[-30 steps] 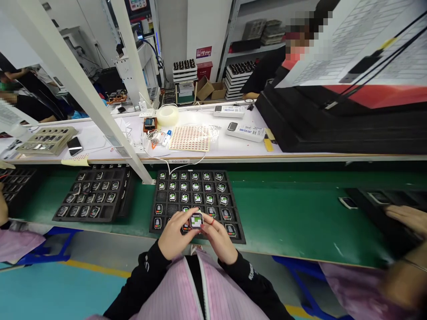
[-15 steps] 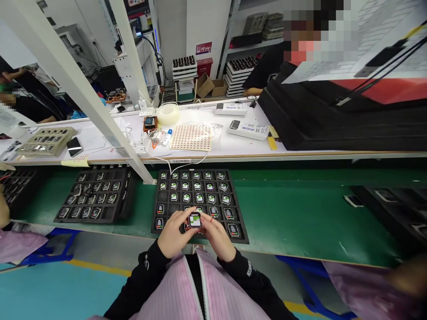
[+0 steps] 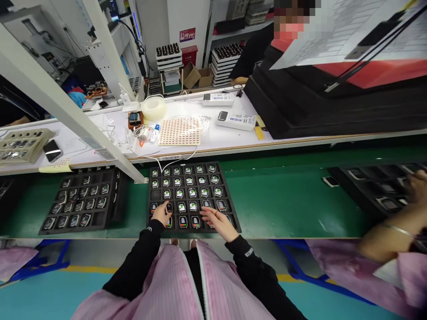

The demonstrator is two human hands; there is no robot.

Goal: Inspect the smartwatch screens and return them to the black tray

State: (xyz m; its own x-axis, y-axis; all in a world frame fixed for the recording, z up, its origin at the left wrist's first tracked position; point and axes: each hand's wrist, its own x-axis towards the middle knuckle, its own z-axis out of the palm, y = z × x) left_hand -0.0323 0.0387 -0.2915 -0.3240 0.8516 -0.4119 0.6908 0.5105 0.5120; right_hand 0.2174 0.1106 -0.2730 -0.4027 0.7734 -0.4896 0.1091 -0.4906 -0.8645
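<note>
A black compartment tray (image 3: 227, 186) in front of me holds rows of square smartwatches, many with lit green-and-white screens, others dark with red marks. My left hand (image 3: 161, 215) is at the tray's left side, thumb and forefinger pinched at the edge of a dark-screened smartwatch (image 3: 169, 208) in its compartment. Over the right part of the tray, my right hand (image 3: 220, 222) hovers palm down, fingers apart and holding nothing. It partly hides the watches beneath it. Between my hands, a lit smartwatch (image 3: 192, 206) lies in its slot.
More black watch trays stand left (image 3: 76, 202) and right (image 3: 370, 189), where a co-worker's hand (image 3: 417, 186) reaches in. A single watch (image 3: 330, 181) lies beside the right tray. The shelf holds a sticker sheet (image 3: 180, 132), a tape roll (image 3: 153, 108) and white boxes (image 3: 236, 121).
My hands have parted from the lit watch they held together in front of me. The left has moved left and down to the tray, the right rightward. The co-worker's arm has reached the right tray.
</note>
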